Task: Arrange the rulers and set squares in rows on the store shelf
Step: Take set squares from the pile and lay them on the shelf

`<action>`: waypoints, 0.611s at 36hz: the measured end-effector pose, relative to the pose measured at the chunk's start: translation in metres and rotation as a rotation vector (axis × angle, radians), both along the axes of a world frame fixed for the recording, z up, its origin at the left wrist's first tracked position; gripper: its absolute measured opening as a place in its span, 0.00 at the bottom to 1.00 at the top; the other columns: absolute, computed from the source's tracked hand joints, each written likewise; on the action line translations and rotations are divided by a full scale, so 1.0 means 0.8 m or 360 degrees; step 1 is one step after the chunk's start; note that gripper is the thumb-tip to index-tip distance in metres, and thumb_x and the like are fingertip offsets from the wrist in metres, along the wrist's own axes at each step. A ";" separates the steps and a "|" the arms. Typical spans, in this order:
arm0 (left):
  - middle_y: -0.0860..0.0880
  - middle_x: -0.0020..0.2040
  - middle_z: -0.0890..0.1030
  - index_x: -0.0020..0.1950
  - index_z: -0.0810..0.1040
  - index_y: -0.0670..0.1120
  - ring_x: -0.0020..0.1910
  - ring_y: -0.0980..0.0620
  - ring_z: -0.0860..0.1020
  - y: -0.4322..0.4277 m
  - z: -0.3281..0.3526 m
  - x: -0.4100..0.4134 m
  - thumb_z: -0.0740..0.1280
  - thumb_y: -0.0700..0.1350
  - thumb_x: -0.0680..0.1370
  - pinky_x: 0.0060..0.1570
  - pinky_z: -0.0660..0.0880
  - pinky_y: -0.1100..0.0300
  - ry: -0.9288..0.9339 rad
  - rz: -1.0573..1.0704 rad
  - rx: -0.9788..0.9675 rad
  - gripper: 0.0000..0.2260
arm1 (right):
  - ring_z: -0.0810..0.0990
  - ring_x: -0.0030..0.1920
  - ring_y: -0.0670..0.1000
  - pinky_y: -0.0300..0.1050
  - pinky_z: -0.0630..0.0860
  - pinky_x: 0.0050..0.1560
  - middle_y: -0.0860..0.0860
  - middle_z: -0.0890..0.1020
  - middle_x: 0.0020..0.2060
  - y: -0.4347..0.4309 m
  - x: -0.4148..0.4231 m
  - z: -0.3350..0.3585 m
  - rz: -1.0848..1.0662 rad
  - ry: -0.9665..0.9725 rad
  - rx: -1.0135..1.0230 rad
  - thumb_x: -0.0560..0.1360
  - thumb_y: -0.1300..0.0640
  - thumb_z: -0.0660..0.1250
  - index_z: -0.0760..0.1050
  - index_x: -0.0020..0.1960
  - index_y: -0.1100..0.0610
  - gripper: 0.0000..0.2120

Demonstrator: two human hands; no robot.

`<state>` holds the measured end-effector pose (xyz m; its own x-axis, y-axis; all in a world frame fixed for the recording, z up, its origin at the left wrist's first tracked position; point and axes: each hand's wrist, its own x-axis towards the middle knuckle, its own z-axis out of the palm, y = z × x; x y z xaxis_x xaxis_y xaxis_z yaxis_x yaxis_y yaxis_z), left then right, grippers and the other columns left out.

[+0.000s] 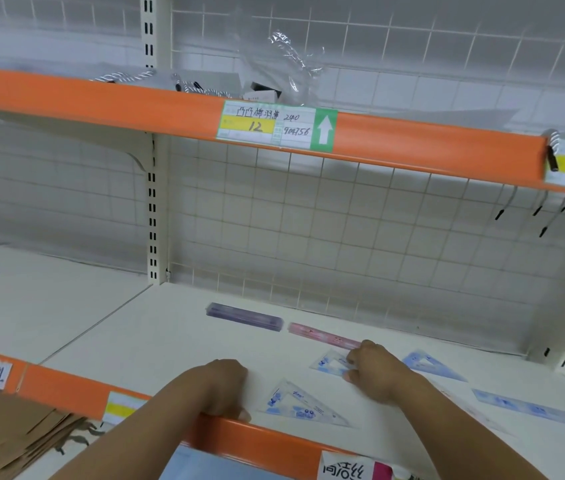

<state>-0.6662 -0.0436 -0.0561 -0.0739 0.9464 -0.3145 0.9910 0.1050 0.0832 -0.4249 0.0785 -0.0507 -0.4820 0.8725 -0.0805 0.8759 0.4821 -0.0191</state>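
The right hand (pixel 378 372) pinches a clear triangular set square (pixel 329 363); at 9 o'clock, left hand (pixel 222 389) curls on shelf lip (pixel 274 441), grip indeterminate.

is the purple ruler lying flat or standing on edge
Flat. The purple ruler lies with its broad face down on the shelf, end to end with the pink ruler.

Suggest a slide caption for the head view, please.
Right hand pinches the middle set square on the shelf; left hand rests curled at the front edge; pink ruler behind.
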 end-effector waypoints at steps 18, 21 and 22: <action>0.46 0.68 0.71 0.72 0.66 0.46 0.66 0.47 0.71 -0.004 0.004 0.002 0.68 0.57 0.75 0.64 0.69 0.55 -0.0047 0.0029 -0.0003 0.30 | 0.73 0.59 0.54 0.49 0.73 0.57 0.54 0.73 0.60 -0.091 -0.049 0.011 0.0142 0.0086 -0.0275 0.70 0.39 0.70 0.71 0.63 0.57 0.30; 0.47 0.70 0.70 0.73 0.64 0.45 0.67 0.47 0.70 -0.005 0.004 0.003 0.68 0.57 0.75 0.66 0.68 0.55 -0.0062 0.0046 -0.0003 0.31 | 0.72 0.59 0.54 0.49 0.72 0.58 0.54 0.72 0.61 -0.091 -0.051 0.012 0.0120 0.0100 -0.0326 0.71 0.41 0.70 0.71 0.63 0.57 0.28; 0.47 0.70 0.69 0.74 0.64 0.45 0.68 0.47 0.70 -0.005 0.004 0.003 0.68 0.57 0.75 0.67 0.68 0.55 -0.0066 0.0051 -0.0004 0.31 | 0.72 0.59 0.54 0.48 0.72 0.58 0.54 0.72 0.61 -0.091 -0.051 0.012 0.0112 0.0104 -0.0337 0.72 0.41 0.70 0.71 0.63 0.57 0.27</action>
